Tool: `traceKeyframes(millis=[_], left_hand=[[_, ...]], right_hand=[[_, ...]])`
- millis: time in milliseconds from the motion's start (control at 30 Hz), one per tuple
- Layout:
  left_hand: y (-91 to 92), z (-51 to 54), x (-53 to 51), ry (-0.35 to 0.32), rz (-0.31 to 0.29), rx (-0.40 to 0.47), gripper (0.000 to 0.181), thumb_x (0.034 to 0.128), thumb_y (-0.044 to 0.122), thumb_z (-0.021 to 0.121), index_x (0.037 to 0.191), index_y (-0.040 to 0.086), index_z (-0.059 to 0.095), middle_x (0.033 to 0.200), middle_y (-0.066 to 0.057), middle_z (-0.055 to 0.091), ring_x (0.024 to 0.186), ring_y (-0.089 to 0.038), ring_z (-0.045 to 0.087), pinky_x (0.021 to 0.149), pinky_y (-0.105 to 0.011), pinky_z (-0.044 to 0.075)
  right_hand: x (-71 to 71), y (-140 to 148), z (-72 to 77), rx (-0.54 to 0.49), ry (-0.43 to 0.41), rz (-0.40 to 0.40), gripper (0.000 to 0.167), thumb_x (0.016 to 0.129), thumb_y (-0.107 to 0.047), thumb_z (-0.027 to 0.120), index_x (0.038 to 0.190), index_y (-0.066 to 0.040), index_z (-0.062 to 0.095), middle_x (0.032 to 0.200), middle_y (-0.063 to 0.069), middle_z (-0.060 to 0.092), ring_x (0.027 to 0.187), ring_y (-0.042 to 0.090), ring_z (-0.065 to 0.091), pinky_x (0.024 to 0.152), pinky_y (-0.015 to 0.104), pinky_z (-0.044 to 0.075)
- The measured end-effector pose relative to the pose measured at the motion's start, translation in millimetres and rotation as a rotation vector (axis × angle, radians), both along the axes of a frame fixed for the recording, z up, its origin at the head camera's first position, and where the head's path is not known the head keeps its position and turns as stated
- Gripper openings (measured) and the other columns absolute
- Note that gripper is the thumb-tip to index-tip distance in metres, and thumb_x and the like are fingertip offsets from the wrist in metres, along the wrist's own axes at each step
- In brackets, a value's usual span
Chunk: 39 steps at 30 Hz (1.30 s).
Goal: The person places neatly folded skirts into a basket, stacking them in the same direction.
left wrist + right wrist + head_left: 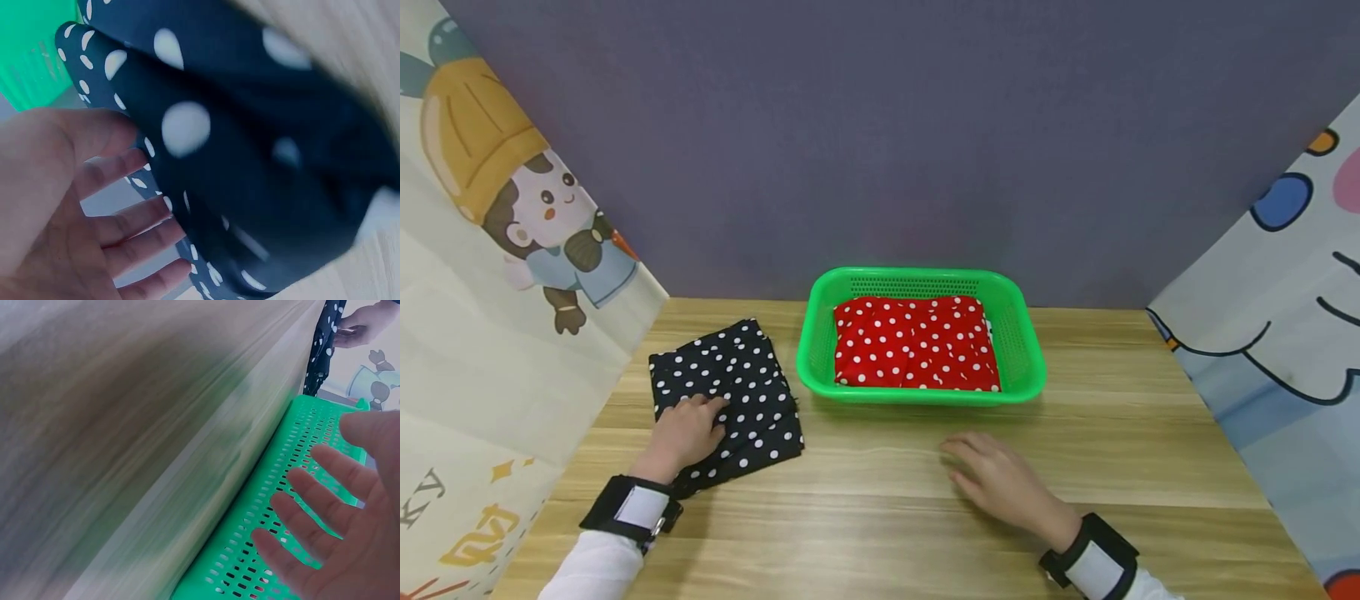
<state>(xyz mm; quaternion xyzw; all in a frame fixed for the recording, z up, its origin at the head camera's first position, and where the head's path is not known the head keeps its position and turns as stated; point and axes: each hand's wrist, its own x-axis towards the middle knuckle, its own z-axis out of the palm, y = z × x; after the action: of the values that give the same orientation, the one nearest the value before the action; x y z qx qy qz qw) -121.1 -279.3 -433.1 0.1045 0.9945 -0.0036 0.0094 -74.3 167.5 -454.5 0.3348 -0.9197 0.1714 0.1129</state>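
Note:
A black cloth with white dots (752, 400), folded into a rough square, lies on the left of the table. My left hand (688, 433) rests on its near left part; in the left wrist view the fingers (144, 219) are nearly straight against the fabric. Right of the cloth stands a green plastic basket (1033, 367) with perforated walls, holding a folded red cloth with white dots (917, 346). In front of the basket's right part, my right hand (996, 483) is over the table with relaxed, spread fingers (312, 519) and nothing in them.
The wooden table (880, 517) meets a dark grey-blue panel (910, 150) just behind the basket. Printed cartoon sheets border it on the left (490, 333) and right (1285, 333). Black straps with white patches circle both wrists.

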Motion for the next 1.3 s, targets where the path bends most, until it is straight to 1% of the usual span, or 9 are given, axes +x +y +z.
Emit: traceKeyframes(millis=[133,300,433,567,633,767,933,1100,1300], left_hand=[[4.6,1.2,5.8,0.018,-0.035,-0.013,0.036,0.0779,0.017,0.066,0.109,0.001,0.063,0.092,-0.021,0.062,0.085,-0.037,0.059,0.073,-0.053,0.047],[14.7,3.2,15.6,-0.021,-0.055,-0.026,0.037,0.0793,0.019,0.066,0.112,0.001,0.061,0.092,-0.021,0.06,0.079,-0.033,0.061,0.076,-0.05,0.048],[23.4,3.4,23.2,-0.065,-0.044,-0.02,0.039,0.0808,0.02,0.066,0.115,0.003,0.059,0.093,-0.021,0.057,0.067,-0.026,0.058,0.063,-0.042,0.051],[31.9,3.2,30.6,-0.088,-0.034,-0.01,0.041,0.0807,0.021,0.066,0.118,0.004,0.059,0.095,-0.02,0.054,0.062,-0.019,0.053,0.052,-0.032,0.048],[35.8,2.5,34.1,-0.082,-0.04,-0.006,0.042,0.0803,0.02,0.067,0.118,0.004,0.06,0.097,-0.019,0.054,0.062,-0.018,0.052,0.053,-0.031,0.048],[43.9,0.7,41.3,-0.036,-0.075,-0.019,0.04,0.0793,0.021,0.068,0.115,0.005,0.062,0.107,-0.022,0.055,0.074,-0.026,0.06,0.064,-0.038,0.052],[56.6,0.1,51.6,-0.01,-0.109,-0.029,0.038,0.079,0.022,0.068,0.113,0.007,0.063,0.112,-0.023,0.056,0.087,-0.035,0.062,0.074,-0.045,0.052],[70.9,0.1,60.0,-0.005,-0.136,-0.019,0.036,0.078,0.022,0.069,0.111,0.009,0.066,0.108,-0.021,0.058,0.083,-0.03,0.062,0.07,-0.04,0.053],[85.6,-2.1,66.4,-0.001,-0.152,0.003,0.035,0.0769,0.022,0.069,0.11,0.012,0.067,0.099,-0.014,0.057,0.073,-0.02,0.057,0.062,-0.031,0.05]], right_hand=[[0.3,-4,0.8,0.003,-0.021,-0.006,0.037,0.078,-0.023,0.071,0.114,-0.015,0.062,0.11,0.0,0.062,0.102,0.017,0.059,0.083,0.038,0.051],[-0.7,-14,1.6,0.01,-0.04,0.016,0.037,0.08,-0.024,0.069,0.115,-0.015,0.062,0.11,-0.001,0.061,0.102,0.016,0.058,0.085,0.037,0.05],[-2.8,-23,3.1,0.007,-0.049,0.041,0.04,0.08,-0.024,0.069,0.118,-0.014,0.06,0.114,0.002,0.061,0.105,0.018,0.057,0.087,0.038,0.049],[-5.4,-30,3.7,0.005,-0.039,0.069,0.043,0.08,-0.025,0.069,0.12,-0.012,0.059,0.117,0.005,0.06,0.107,0.02,0.057,0.089,0.04,0.048],[-6.2,-33,3.1,0.006,-0.031,0.088,0.044,0.079,-0.025,0.069,0.12,-0.011,0.059,0.118,0.007,0.06,0.108,0.022,0.056,0.089,0.041,0.048],[-5.4,-39,2.0,0.017,-0.046,0.106,0.045,0.08,-0.026,0.068,0.121,-0.012,0.058,0.122,0.008,0.058,0.11,0.024,0.055,0.09,0.043,0.047],[-2.0,-47,1.2,0.059,-0.098,0.099,0.044,0.083,-0.03,0.065,0.124,-0.016,0.057,0.126,0.006,0.056,0.114,0.022,0.053,0.093,0.044,0.045],[2.0,-54,2.2,0.085,-0.13,0.106,0.044,0.085,-0.032,0.062,0.126,-0.018,0.056,0.129,0.005,0.053,0.117,0.023,0.051,0.094,0.046,0.043],[3.8,-62,0.5,0.09,-0.122,0.132,0.044,0.085,-0.031,0.062,0.127,-0.018,0.055,0.13,0.006,0.052,0.117,0.024,0.051,0.094,0.046,0.043]])
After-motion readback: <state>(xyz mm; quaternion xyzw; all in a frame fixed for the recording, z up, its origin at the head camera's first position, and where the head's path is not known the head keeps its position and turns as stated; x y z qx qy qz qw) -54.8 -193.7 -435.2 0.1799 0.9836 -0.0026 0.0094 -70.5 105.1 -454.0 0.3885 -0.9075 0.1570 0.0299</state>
